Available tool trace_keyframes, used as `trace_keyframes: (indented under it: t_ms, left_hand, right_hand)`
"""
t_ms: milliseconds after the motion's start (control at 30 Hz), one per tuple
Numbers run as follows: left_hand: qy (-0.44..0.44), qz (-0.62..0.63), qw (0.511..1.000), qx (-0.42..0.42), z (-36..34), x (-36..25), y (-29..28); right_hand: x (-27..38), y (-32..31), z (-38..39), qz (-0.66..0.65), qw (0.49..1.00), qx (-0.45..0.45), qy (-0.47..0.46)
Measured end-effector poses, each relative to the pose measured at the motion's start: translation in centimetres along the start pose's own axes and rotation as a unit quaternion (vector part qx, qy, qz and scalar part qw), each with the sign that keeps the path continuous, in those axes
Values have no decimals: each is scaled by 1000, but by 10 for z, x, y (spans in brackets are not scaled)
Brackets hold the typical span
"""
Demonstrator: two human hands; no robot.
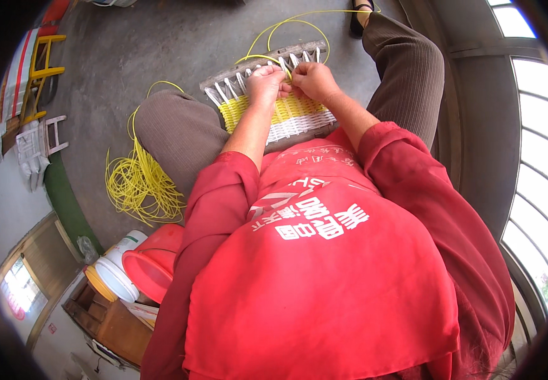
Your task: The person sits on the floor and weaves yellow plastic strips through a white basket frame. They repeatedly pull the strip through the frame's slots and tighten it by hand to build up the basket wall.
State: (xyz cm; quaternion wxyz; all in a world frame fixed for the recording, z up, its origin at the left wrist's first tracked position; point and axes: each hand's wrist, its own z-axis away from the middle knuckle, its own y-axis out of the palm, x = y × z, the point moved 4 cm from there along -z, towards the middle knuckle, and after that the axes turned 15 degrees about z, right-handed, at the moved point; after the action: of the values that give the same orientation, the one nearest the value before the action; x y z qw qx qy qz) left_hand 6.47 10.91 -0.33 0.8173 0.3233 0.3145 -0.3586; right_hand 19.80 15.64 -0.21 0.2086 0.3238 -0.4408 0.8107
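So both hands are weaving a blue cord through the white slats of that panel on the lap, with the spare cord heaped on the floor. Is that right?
Not quite: the cord is yellow, not blue, as the head view shows. Otherwise yes: the left hand and right hand work it among the white slats of the woven panel on the lap, and the spare cord heap lies on the floor.

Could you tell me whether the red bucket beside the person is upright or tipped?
Tipped: the red bucket lies on its side, its open mouth facing sideways.

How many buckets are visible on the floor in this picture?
2: a red bucket at the person's left side, and a white bucket touching its left. Others may be hidden behind the body.
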Motion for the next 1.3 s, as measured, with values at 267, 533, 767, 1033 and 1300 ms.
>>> trace_keyframes:
  t_ms: [267, 533, 767, 1033, 1300]
  left_hand:
    - [15, -14, 1000, 4, -1, 0, 1]
    - [96, -222, 969, -42, 3, -9, 4]
    - [-17, -215, 977, -5, -7, -7, 12]
    - [345, -371, 859, 71, 31, -5, 27]
    - [337, -274, 894, 108, 31, 7, 5]
  right_hand:
    - [6, 1, 3, -15, 999, -13, 42]
    - [9, 13, 23, -217, 966, -75, 121]
    - [-7, 26, 23, -109, 989, -104, -12]
    - [-3, -7, 17, -151, 983, -51, 87]
    - [14, -22, 2, 13, 997, 21, 73]
